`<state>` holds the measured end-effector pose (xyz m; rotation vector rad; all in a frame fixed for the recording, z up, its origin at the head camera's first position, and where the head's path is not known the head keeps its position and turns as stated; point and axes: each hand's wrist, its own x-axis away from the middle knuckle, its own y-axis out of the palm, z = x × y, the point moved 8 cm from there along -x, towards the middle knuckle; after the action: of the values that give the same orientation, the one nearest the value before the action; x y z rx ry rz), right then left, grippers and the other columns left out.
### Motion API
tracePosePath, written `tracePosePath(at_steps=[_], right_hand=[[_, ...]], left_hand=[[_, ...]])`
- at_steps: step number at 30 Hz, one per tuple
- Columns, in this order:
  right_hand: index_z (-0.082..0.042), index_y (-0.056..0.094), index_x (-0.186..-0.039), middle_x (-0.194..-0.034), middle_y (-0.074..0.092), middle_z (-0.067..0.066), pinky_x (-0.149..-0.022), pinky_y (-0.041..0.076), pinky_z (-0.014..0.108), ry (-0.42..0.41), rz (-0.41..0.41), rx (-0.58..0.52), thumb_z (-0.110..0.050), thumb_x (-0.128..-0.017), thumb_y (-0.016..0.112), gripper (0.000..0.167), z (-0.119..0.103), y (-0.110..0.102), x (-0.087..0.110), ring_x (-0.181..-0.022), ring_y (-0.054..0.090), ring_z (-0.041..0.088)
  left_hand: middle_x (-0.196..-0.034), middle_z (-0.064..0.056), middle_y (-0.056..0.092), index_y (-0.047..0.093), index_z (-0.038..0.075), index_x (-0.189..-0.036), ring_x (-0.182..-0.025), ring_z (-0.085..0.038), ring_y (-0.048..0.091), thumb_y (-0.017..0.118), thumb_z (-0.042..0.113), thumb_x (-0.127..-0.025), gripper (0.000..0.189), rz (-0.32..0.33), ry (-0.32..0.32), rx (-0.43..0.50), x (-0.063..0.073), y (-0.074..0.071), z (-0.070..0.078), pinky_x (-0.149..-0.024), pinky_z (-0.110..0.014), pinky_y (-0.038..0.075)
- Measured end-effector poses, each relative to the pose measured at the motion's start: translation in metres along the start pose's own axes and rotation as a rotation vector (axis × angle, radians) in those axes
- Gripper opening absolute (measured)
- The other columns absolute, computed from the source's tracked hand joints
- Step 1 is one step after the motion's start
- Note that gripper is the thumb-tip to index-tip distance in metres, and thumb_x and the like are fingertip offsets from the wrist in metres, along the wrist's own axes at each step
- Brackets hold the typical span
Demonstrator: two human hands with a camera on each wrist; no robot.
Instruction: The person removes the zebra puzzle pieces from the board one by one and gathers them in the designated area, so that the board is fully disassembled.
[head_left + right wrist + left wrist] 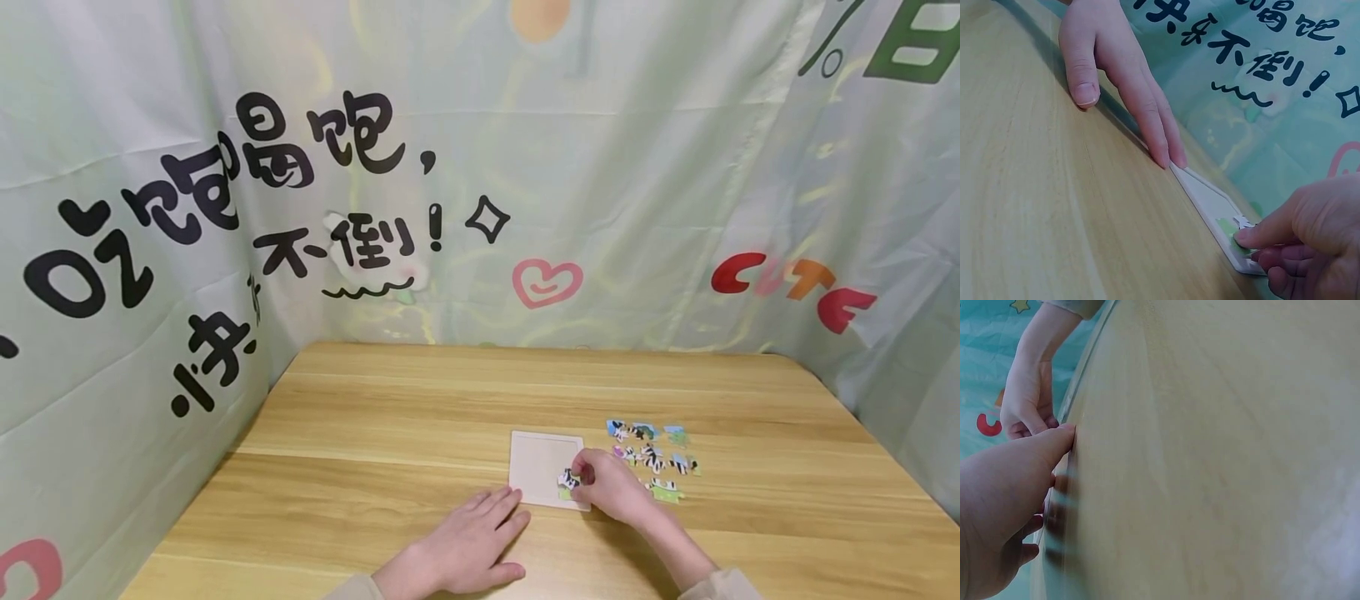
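Note:
A shallow square puzzle tray [538,458] lies on the wooden table. My right hand [611,485] pinches a puzzle piece [566,481] with a black-and-white figure and green ground, over the tray's near right corner. In the right wrist view the thumb covers part of that piece [1226,229], low against the tray [1200,190]. With its fingers straight, my left hand [468,542] rests on the table, its fingertips at the tray's near left corner. The left wrist view shows the left hand [1013,481] from the side, the right hand [1027,403] beyond it.
To the right of the tray, several loose puzzle pieces [652,457] lie in rough rows, one piece [664,490] close by the right wrist. A printed fabric curtain [630,208] hangs behind the table [375,433] and along its sides.

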<state>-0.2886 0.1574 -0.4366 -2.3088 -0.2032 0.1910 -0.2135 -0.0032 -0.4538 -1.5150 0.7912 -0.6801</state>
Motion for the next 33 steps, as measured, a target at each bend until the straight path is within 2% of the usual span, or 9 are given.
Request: tracePosePath(at_steps=[4,9,10,11,16,17,22,33], right_hand=[[-0.007,0.057,-0.078,-0.067,0.052,-0.002,-0.053,0.041,0.023,-0.022,-0.014,-0.045,0.002,-0.07,0.073,0.02,0.001,0.002,0.0,-0.063,0.048,0.013],[-0.007,0.058,-0.079,-0.067,0.054,-0.004,-0.053,0.043,0.024,-0.098,-0.025,-0.08,0.001,-0.072,0.071,0.016,0.0,0.001,0.001,-0.061,0.049,0.009],[-0.007,0.058,-0.079,-0.067,0.054,-0.004,-0.062,0.047,0.027,-0.111,-0.025,-0.087,0.001,-0.073,0.071,0.016,-0.001,0.0,0.0,-0.06,0.049,0.009],[-0.007,0.059,-0.079,-0.067,0.054,-0.004,-0.062,0.047,0.028,-0.119,-0.028,-0.096,0.001,-0.074,0.07,0.015,0.0,-0.001,0.0,-0.06,0.049,0.008],[-0.003,0.058,-0.083,-0.069,0.054,0.0,-0.059,0.049,0.026,-0.102,-0.062,-0.19,0.001,-0.076,0.068,0.014,0.005,-0.006,0.0,-0.058,0.049,0.008],[-0.002,0.057,-0.084,-0.07,0.054,0.001,-0.05,0.046,0.023,-0.091,-0.07,-0.211,0.001,-0.076,0.068,0.014,0.006,-0.007,0.001,-0.059,0.05,0.008],[0.001,0.056,-0.086,-0.073,0.054,0.004,-0.052,0.049,0.023,-0.053,-0.082,-0.283,0.001,-0.077,0.067,0.015,0.015,-0.017,0.004,-0.061,0.052,0.011],[0.0,0.053,-0.081,-0.067,0.051,0.001,-0.046,0.041,0.021,-0.015,-0.045,-0.253,-0.005,-0.079,0.068,0.016,0.044,-0.051,0.019,-0.054,0.046,0.007]], left_hand=[[-0.147,-0.013,0.032,0.041,0.011,-0.14,-0.136,-0.024,0.027,0.03,0.057,-0.094,0.066,0.0,0.007,0.012,0.0,0.002,0.0,-0.108,-0.038,0.028],[-0.147,-0.012,0.032,0.041,0.011,-0.14,-0.136,-0.024,0.027,0.029,0.057,-0.095,0.066,0.004,0.011,0.016,0.0,0.003,0.001,-0.107,-0.039,0.028],[-0.147,-0.013,0.032,0.041,0.011,-0.14,-0.136,-0.024,0.027,0.029,0.057,-0.094,0.066,0.006,0.011,0.014,0.0,0.003,0.0,-0.107,-0.039,0.029],[-0.147,-0.013,0.032,0.041,0.011,-0.14,-0.135,-0.024,0.027,0.029,0.057,-0.094,0.066,0.007,0.011,0.013,0.0,0.003,0.0,-0.107,-0.039,0.029],[-0.147,-0.012,0.031,0.04,0.011,-0.14,-0.136,-0.024,0.027,0.029,0.057,-0.094,0.066,0.003,0.009,0.014,0.0,0.003,0.0,-0.107,-0.038,0.029],[-0.147,-0.012,0.031,0.04,0.011,-0.14,-0.136,-0.023,0.027,0.029,0.058,-0.094,0.066,0.0,0.008,0.014,0.0,0.003,0.0,-0.107,-0.038,0.028],[-0.148,-0.012,0.031,0.039,0.012,-0.141,-0.136,-0.023,0.026,0.029,0.058,-0.094,0.067,-0.004,0.005,0.011,0.0,0.003,0.0,-0.107,-0.038,0.029],[-0.148,-0.011,0.03,0.039,0.013,-0.141,-0.136,-0.023,0.025,0.029,0.059,-0.094,0.067,-0.003,-0.004,-0.004,0.0,0.004,-0.002,-0.108,-0.037,0.028]])
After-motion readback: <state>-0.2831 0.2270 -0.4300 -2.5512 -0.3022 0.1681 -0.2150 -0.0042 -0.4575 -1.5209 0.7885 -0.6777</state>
